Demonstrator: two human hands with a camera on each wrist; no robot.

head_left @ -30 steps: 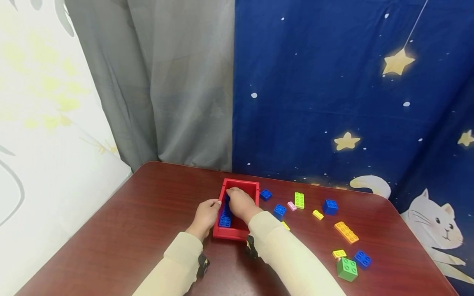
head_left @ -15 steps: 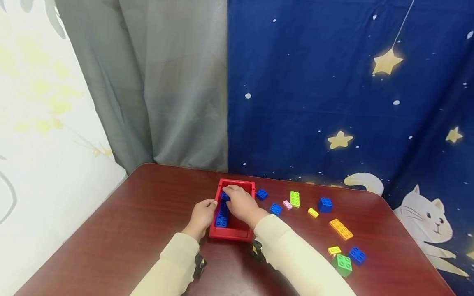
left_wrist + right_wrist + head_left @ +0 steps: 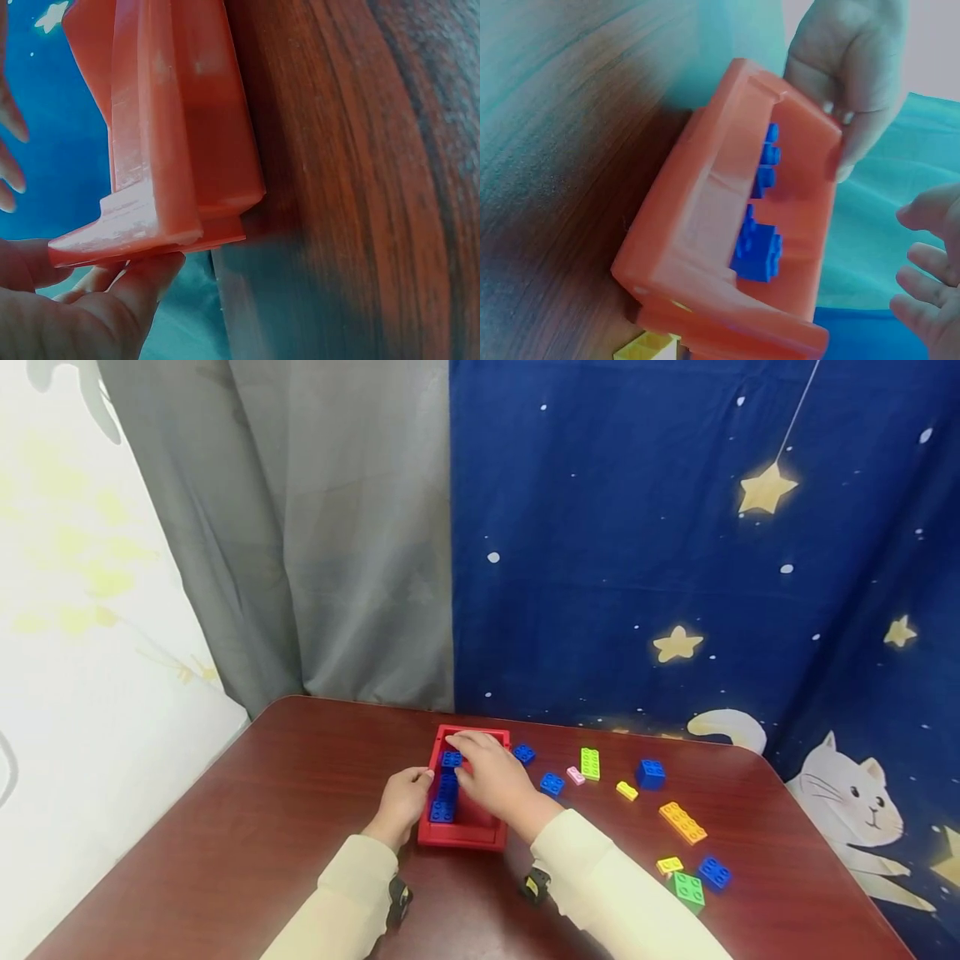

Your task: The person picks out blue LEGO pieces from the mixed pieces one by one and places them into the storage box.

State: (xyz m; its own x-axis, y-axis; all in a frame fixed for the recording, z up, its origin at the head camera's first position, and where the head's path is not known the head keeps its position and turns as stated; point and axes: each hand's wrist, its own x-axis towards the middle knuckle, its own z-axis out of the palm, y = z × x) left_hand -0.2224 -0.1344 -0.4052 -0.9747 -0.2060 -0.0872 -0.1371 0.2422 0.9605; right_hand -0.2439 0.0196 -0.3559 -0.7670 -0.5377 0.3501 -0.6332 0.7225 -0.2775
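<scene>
A red open-topped box [image 3: 461,838] stands on the table, with several blue building bricks [image 3: 442,811] lined up along its left inner side. One blue brick [image 3: 452,759] lies at the back of that row. My left hand [image 3: 401,802] pinches the left rim; the left wrist view has thumb and fingers on either side of the box's edge [image 3: 124,232]. Over the box hovers my right hand [image 3: 495,777], its fingers loose and nothing in them. In the right wrist view, its fingers [image 3: 922,289] are apart from the box wall. Part of the box interior is hidden by this hand.
Right of the box lie loose bricks: blue ones [image 3: 552,784], a lime one [image 3: 590,763], a pink one [image 3: 575,775], yellow ones [image 3: 627,791], an orange one [image 3: 683,822] and a green one [image 3: 687,891]. A curtain [image 3: 570,610] hangs behind the table [image 3: 300,827].
My right hand has let go of the blue brick at the back of the row and risen slightly right, fingers loosening. My left hand keeps its grip. The head view has shifted a little.
</scene>
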